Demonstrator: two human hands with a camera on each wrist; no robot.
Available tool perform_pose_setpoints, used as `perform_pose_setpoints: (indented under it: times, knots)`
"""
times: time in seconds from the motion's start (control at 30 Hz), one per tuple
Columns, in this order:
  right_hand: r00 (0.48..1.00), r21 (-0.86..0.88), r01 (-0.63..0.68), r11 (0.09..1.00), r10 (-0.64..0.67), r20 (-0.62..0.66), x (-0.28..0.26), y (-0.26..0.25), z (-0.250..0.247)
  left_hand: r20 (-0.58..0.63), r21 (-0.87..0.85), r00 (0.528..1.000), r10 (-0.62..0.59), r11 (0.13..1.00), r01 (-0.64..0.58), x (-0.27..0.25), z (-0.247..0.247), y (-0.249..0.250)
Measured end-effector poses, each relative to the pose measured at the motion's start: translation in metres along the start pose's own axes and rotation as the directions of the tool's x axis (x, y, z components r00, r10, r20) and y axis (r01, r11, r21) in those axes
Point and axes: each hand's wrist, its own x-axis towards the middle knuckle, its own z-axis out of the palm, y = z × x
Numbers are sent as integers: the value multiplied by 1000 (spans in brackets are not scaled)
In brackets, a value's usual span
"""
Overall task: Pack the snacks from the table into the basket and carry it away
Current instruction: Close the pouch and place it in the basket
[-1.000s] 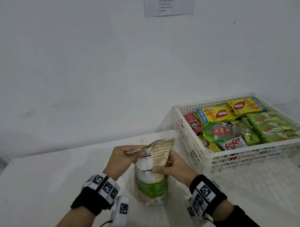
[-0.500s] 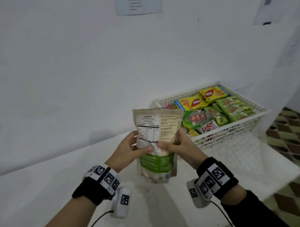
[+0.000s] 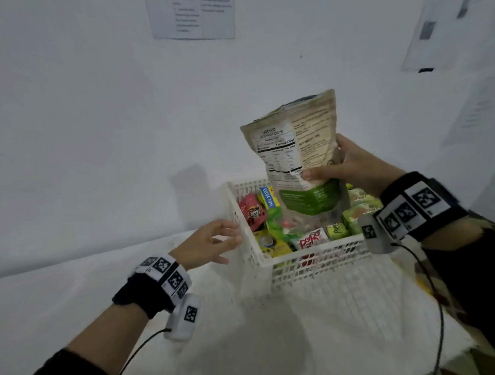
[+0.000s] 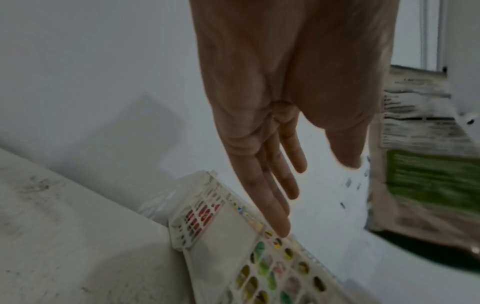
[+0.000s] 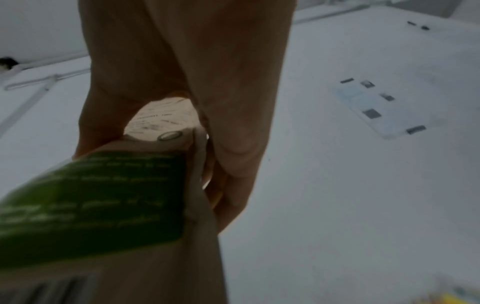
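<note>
Left hand has let go, fingers straight, seemingly touching basket; right hand alone grips pouch.

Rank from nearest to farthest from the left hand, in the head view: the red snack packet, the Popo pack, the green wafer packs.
From the left hand:
1. Red snack packet, basket's left end.
2. Popo pack, front middle.
3. Green wafer packs, right side.

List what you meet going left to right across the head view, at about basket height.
left hand, open beside the basket → white basket left wall → red snack packet → beige and green pouch, held above the basket → right hand gripping the pouch's right edge.
</note>
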Motion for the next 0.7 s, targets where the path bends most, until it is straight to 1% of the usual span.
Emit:
perform_pose_setpoints:
  times: [0.07,0.1,0.2,0.3,0.33,0.4,0.47,0.5,0.57,0.6,0.63,0.67,0.7]
  knots:
    - [999,-128,-4,992,10,47,21,3,-29,-5,46,998,-63,997,63,11,15,-5]
    - [996,-203,-15,979,31,80,32,8,-38,-16,34,996,-91,995,91,16,24,-7]
    - [975,-376,-37,926,116,190,62,35,-51,-73,-71,989,-126,990,121,26,46,-9]
    - [930,-500,-19,866,199,310,88,65,-51,-143,-158,978,-149,979,126,30,57,-11]
    - [905,-525,-17,851,236,354,94,73,-48,-155,-190,975,-162,973,132,31,59,-12]
    - [832,-575,-16,818,330,446,106,83,-42,-174,-226,969,-176,965,134,30,63,-14]
    - [732,-657,38,753,427,531,116,87,-34,-189,-239,964,-184,961,137,28,66,-14]
    - [672,-692,65,719,481,563,121,88,-30,-194,-244,962,-190,960,141,27,67,-14]
    - [550,-740,113,664,578,602,129,94,-21,-203,-245,958,-202,958,150,27,69,-14]
    - [505,-752,120,648,613,608,133,97,-16,-208,-245,957,-204,958,151,27,69,-14]
    - [477,-755,108,646,633,610,135,100,-12,-210,-252,956,-205,956,150,28,69,-14]
    - [481,-751,97,653,630,609,137,102,-7,-211,-256,956,-206,955,149,28,69,-13]
    - [511,-754,98,650,617,598,138,103,-3,-215,-254,955,-206,956,149,28,69,-12]
